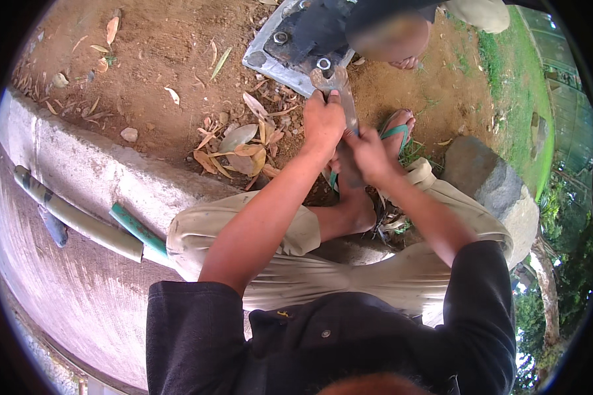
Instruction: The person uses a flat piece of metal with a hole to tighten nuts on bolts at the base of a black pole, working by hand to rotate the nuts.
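Observation:
My left hand (324, 124) is closed around a worn, brownish wrench (347, 105), close below its head. Lower on the handle, my right hand (370, 158) grips the same wrench. The wrench's head lies beside a hex nut (323, 64) on a grey metal base plate (259, 60); whether the jaws touch the nut I cannot tell. A second nut (281, 37) sits at the plate's left side. Dark material (319, 33) covers much of the plate's middle.
Another person (390, 33) crouches just beyond the plate, at its right. Dry leaves (247, 148) litter the soil near my left hand. A concrete curb (99, 145) runs along the left, with pipe pieces (79, 214) beyond it. A large rock (487, 174) stands at my right knee.

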A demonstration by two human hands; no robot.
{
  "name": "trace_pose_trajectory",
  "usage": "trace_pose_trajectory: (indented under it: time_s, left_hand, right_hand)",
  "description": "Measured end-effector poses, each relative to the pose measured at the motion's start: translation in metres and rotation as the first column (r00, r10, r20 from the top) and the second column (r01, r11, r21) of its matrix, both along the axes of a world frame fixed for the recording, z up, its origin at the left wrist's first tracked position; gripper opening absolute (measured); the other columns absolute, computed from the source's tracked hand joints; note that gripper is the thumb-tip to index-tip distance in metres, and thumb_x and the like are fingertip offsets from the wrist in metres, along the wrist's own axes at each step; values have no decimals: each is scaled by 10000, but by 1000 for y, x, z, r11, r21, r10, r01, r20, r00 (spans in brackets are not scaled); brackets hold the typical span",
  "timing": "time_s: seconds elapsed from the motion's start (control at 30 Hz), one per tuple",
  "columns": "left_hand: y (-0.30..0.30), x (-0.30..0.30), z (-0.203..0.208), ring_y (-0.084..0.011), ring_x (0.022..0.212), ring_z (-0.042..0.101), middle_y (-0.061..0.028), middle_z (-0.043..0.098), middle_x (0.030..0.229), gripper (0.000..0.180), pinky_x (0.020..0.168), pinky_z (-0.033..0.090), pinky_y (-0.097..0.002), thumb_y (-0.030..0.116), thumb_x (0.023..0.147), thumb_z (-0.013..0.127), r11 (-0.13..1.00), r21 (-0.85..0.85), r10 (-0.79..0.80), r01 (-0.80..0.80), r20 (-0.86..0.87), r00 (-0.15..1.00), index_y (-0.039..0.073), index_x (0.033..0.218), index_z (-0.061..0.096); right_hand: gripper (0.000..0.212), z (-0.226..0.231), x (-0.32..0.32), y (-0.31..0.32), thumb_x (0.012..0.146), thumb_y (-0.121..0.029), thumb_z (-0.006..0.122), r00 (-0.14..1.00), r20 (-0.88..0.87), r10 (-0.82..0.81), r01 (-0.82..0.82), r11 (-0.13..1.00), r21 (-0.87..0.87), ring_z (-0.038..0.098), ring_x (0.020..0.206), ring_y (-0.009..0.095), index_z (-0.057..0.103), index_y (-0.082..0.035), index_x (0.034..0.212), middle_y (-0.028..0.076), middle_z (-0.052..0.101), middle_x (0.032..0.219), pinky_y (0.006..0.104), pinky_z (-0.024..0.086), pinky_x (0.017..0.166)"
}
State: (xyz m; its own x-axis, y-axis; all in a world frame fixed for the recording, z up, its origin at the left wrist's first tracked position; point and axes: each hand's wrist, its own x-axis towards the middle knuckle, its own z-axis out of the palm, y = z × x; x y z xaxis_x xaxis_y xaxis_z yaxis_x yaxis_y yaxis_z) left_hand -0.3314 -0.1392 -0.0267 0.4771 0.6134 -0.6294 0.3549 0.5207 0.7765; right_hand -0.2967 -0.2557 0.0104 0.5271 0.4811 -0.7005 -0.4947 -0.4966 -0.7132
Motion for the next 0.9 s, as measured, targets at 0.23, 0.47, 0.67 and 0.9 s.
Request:
trace_pose_trajectory:
  time_s: [0.23,0.47,0.67,0.9]
  left_hand:
    - [9,3,28,-229,960,687,-159,696,1114,308,892,520,-394,202,1094,451,944,-293,-78,155,259,963,-44,1192,609]
    - [6,10,9,-324,955,670,-217,699,1089,367,877,505,-411,266,1047,530,999,-38,5,-4,33,999,-55,1191,633]
    - [44,-8,18,-499,1107,641,-335,676,1134,415,952,483,-525,318,991,567,961,107,-224,255,-238,945,-57,1143,661]
    - [16,-3,26,-439,996,655,-303,680,1039,338,893,480,-487,241,1026,544,966,226,-85,126,-183,979,-82,1089,623]
  right_hand:
    - [336,46,136,18,1008,-381,662,851,-322,415,-484,857,-176,635,534,201,582,-61,1065,79,648,734,354,537,480]
    - [266,-20,2,5,1043,-296,608,996,-45,-77,81,992,94,629,500,199,605,-33,1079,73,650,721,330,526,456]
    - [231,-4,-30,36,1081,-225,525,966,-165,-201,223,967,127,640,511,216,546,3,1105,107,652,721,355,543,475]
    - [175,3,-27,29,1072,-164,502,976,-132,-172,188,974,123,659,560,227,543,4,1099,112,658,756,361,554,519]
